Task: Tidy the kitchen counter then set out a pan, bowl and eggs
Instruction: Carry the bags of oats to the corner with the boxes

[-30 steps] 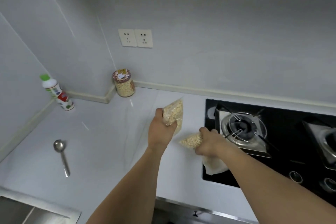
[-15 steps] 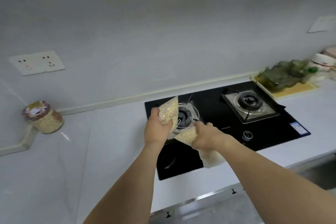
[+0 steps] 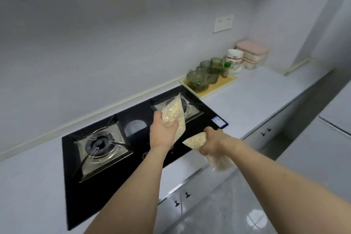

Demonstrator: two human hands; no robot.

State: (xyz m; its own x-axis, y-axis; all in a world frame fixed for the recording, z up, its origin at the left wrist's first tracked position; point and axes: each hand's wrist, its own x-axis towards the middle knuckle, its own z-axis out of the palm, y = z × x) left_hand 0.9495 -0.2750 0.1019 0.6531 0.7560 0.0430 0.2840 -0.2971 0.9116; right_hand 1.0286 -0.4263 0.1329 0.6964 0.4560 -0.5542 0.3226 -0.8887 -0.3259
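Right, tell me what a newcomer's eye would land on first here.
Most striking are the two hands held over the black gas hob: the left hand grips a clear bag of oats and the right hand grips a second bag. Next comes the yellow tray of green glassware against the wall, right of the hob.
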